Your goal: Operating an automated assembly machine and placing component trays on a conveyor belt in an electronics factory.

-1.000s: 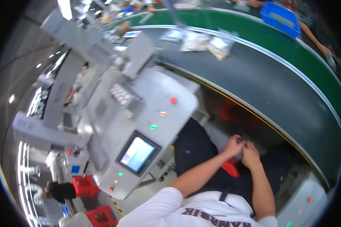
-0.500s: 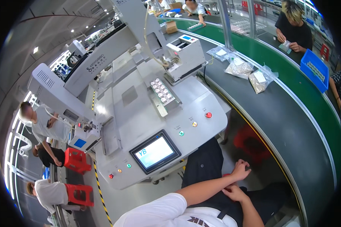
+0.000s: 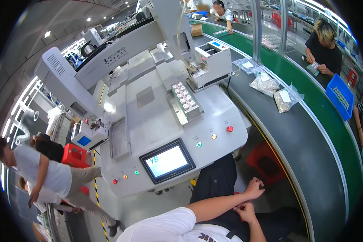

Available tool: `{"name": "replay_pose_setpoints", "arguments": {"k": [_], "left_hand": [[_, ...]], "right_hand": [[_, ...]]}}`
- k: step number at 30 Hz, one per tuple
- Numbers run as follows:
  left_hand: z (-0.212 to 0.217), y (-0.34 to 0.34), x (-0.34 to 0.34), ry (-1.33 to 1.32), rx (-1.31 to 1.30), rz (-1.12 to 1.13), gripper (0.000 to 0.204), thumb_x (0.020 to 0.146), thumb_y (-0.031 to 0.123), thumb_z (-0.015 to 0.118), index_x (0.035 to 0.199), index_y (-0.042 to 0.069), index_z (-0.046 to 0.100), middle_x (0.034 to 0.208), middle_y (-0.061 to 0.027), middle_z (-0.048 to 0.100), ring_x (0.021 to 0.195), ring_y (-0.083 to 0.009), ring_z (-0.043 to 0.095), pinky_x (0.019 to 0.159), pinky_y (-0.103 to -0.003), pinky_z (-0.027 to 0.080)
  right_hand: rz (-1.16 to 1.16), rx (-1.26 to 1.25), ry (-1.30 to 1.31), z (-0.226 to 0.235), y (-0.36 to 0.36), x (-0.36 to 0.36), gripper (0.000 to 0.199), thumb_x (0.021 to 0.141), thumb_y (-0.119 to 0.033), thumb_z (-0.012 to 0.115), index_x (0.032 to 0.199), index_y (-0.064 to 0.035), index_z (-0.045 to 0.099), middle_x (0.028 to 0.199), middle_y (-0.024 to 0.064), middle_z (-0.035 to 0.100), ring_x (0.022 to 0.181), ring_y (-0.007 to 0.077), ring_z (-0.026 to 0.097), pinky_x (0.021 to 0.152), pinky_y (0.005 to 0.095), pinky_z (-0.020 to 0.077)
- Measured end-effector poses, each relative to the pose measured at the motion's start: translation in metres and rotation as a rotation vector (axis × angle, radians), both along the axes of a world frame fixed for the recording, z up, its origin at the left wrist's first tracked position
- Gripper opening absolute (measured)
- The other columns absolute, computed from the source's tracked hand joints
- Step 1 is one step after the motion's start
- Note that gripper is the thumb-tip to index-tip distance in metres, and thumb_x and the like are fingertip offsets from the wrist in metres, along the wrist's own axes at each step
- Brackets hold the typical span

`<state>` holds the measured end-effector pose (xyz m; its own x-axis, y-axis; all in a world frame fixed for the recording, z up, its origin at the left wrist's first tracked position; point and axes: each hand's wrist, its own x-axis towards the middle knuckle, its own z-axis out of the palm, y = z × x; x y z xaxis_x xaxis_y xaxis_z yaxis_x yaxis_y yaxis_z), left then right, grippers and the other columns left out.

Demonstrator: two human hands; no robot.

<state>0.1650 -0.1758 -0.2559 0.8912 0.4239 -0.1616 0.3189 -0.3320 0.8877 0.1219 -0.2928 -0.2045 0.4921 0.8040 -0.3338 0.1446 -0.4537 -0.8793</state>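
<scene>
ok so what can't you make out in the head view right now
All in the head view:
Left hand: palm turned away, hiding anything in it.
Right hand: fingers bunched by the left wrist, too small to tell whether they grip anything.
Clear bags: pieces inside too small to identify.
Red object under the conveyor: shadow hides its full shape.
Person at far right: mostly cut off by the dark fisheye rim.
</scene>
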Motion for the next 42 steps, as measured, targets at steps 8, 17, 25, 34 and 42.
{"name": "replay_pose_setpoints", "arguments": {"k": [8, 17, 25, 34, 42], "left_hand": [[0.010, 0.010, 0.005, -0.107, -0.052, 0.074, 0.030, 0.086, 0.025, 0.080, 0.107, 0.007, 0.071, 0.131, -0.0199, 0.054, 0.125, -0.0399, 0.055, 0.109, -0.047, 0.046], [0.017, 0.027, 0.026, -0.182, -0.256, 0.212, 0.030, 0.087, 0.031, 0.078, 0.104, 0.007, 0.074, 0.112, -0.0202, 0.064, 0.118, -0.0369, 0.059, 0.102, -0.044, 0.051], [0.012, 0.021, 0.024, -0.281, -0.232, 0.167, 0.024, 0.083, 0.023, 0.081, 0.098, 0.008, 0.070, 0.113, -0.0194, 0.061, 0.115, -0.0376, 0.059, 0.100, -0.045, 0.050], [-0.024, 0.024, 0.037, -0.253, -0.148, 0.207, 0.025, 0.085, 0.026, 0.078, 0.100, 0.007, 0.070, 0.119, -0.0184, 0.059, 0.115, -0.0368, 0.060, 0.101, -0.045, 0.052], [-0.005, 0.048, 0.031, -0.337, -0.269, 0.155, 0.028, 0.090, 0.028, 0.077, 0.107, 0.007, 0.071, 0.108, -0.0150, 0.064, 0.111, -0.0337, 0.060, 0.097, -0.043, 0.052]], "right_hand": [[-0.096, 0.076, -0.065, 0.013, -0.007, 0.015, 0.013, 0.077, -0.003, 0.083, 0.081, 0.0059, 0.074, 0.099, 0.0160, 0.073, 0.092, 0.0241, 0.069, 0.083, 0.0365, 0.0522], [-0.136, 0.041, -0.551, 0.187, 0.066, 0.081, 0.013, 0.088, -0.006, 0.075, 0.096, 0.0039, 0.072, 0.082, 0.0160, 0.070, 0.068, 0.0220, 0.068, 0.062, 0.0334, 0.0521], [0.014, 0.358, -0.767, 0.284, 0.241, 0.074, 0.036, 0.088, -0.008, 0.077, 0.120, 0.0027, 0.065, 0.099, 0.0132, 0.065, 0.082, 0.0226, 0.062, 0.073, 0.0323, 0.0512], [0.181, 0.270, -1.011, 0.316, 0.419, 0.038, 0.077, 0.086, -0.051, 0.077, 0.125, 0.0127, 0.059, 0.117, 0.0281, 0.063, 0.105, 0.0433, 0.067, 0.089, 0.0519, 0.0541], [0.270, -0.127, -1.045, 0.313, 0.456, 0.035, 0.066, 0.078, -0.049, 0.080, 0.105, 0.0098, 0.065, 0.107, 0.0287, 0.069, 0.100, 0.0441, 0.070, 0.087, 0.0495, 0.0574]]}}
